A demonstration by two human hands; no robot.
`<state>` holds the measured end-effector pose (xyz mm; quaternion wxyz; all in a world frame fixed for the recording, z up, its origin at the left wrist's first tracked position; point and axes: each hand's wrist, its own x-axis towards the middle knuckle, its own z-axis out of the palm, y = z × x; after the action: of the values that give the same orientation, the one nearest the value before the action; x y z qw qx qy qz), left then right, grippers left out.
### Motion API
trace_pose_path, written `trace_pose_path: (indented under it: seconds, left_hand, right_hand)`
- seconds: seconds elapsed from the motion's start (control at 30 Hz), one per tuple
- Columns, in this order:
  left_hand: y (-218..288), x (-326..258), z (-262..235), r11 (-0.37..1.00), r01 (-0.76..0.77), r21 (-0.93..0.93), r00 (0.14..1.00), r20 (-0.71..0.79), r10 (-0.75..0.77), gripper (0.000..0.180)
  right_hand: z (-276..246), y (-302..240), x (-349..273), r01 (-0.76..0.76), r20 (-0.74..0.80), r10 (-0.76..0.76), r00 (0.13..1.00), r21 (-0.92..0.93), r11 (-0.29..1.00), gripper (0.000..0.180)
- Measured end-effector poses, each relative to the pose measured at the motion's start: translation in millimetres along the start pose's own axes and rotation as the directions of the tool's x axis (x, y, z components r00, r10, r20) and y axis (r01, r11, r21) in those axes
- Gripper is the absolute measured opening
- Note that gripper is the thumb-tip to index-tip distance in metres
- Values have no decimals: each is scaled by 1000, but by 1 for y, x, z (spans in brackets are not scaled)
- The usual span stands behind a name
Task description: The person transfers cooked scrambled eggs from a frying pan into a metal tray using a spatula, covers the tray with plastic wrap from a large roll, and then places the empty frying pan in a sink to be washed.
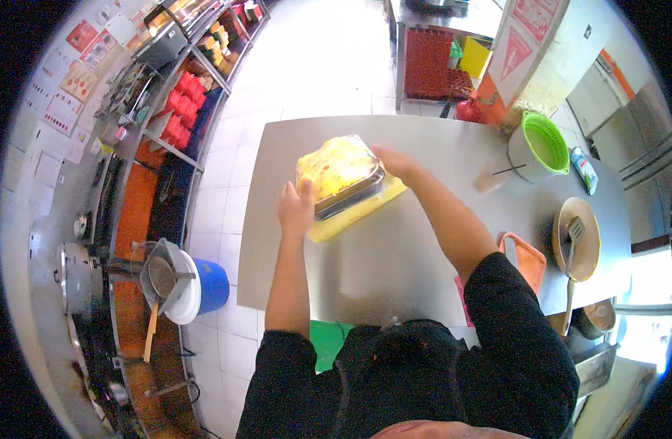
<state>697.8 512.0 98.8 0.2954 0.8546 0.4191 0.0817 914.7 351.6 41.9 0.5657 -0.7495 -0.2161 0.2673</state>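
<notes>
A dark rectangular baking pan [350, 196] stands over a yellow cutting board [343, 223] on the steel table. Yellow-topped food [337, 167], perhaps melted cheese, fills the pan up to its rim. Something clear and shiny, like film or a lid, shows along the pan's edges. My left hand [295, 208] grips the near left side, thumb up against the wall. At the far right corner, my right hand [394, 162] holds the rim, its fingertips partly hidden. Whether the pan rests on the board or is slightly raised, I cannot tell.
The steel table [394, 256] also bears a white bucket with a green basket [544, 143], a tube [584, 172], an orange tray [526, 265] and a round pan with a spatula [576, 238]. Left of it stands a blue bucket [211, 284] by shelving.
</notes>
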Motion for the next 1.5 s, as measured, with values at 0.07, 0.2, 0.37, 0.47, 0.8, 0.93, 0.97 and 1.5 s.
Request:
trace_pose_path:
  seconds: [0.07,0.2,0.37,0.47,0.8,0.93,0.97,1.5]
  left_hand:
    - [56,-38,-13,919,-375,124,919,-79,386,79]
    - [73,-54,-3,582,-594,555,694,-12,720,94]
    - [35,-27,20,576,-538,616,706,-43,707,95]
    - [48,-20,24,577,-621,530,676,-10,737,90]
    - [28,-59,20,551,-601,579,704,59,707,94]
    - [36,-63,19,518,-616,593,689,87,720,87]
    - [35,-65,22,505,-634,585,685,124,718,84]
    - [-57,-111,6,921,-302,246,953,46,300,99]
  right_hand:
    - [-49,63,16,-51,-239,24,971,-104,993,44]
    - [-29,86,-8,-192,-62,184,981,-174,966,54]
    - [3,40,-63,-127,-127,104,986,-190,974,51]
    - [0,67,-94,-385,-151,404,902,137,913,50]
    - [23,69,-198,203,37,-224,974,302,931,37]
    - [17,75,-199,-157,110,132,985,257,954,38]
    - [13,90,-192,-409,227,346,910,367,836,40]
    - [8,80,-274,-387,274,290,917,435,813,42]
